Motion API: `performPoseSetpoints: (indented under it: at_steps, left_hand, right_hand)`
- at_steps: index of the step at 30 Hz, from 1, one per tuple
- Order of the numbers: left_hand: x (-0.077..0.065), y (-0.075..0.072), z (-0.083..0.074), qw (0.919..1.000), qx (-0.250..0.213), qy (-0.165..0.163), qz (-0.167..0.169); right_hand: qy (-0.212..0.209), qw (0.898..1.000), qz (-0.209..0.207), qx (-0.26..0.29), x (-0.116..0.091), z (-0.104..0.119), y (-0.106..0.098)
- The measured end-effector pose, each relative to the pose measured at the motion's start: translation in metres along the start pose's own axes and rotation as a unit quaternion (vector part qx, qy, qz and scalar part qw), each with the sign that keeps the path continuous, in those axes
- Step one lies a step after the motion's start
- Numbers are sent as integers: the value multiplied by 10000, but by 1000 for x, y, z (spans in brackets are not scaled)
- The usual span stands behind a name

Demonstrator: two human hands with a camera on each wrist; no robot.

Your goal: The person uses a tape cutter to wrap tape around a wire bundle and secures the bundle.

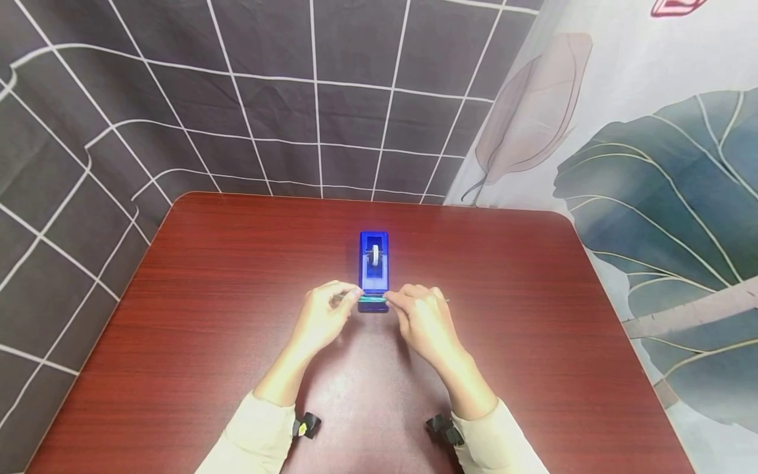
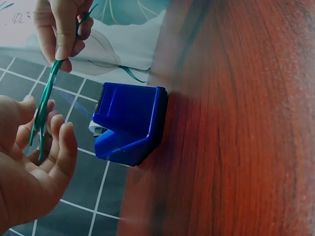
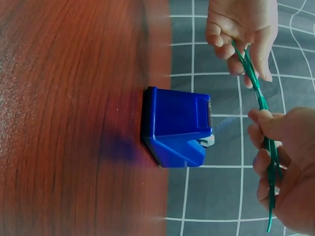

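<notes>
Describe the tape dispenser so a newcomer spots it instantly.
On the reddish-brown table, look between and beyond the left hand and right hand. The tape dispenser is blocky and blue with a white roll, unlike the thin green strips.

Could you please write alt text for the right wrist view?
The right hand grips a bundle of thin green strips, while the left hand curls around its other end. Nearby, a blue tape dispenser stands on a reddish wood-grain table; behind hangs dark cloth with white grid lines.
</notes>
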State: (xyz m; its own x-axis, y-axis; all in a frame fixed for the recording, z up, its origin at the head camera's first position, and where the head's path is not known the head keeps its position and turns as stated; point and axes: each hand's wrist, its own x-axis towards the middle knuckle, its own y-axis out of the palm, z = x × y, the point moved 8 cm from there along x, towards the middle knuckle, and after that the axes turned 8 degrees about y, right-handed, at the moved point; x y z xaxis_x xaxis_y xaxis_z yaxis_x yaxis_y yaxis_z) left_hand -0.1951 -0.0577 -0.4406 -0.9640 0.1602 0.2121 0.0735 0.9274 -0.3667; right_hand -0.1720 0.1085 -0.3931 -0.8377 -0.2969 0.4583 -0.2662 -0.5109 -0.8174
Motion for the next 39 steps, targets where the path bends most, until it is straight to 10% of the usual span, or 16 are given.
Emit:
performPoseSetpoints:
  at_steps: [22, 39]
  left_hand:
    - [3, 6, 12, 9970, -274, -687, 240]
    - [4, 7, 13, 9976, -387, -573, 62]
  right_hand:
    - [-80, 9995, -318, 16, -4, -4, -1]
    - [111, 9998, -42, -188, -2, -4, 5]
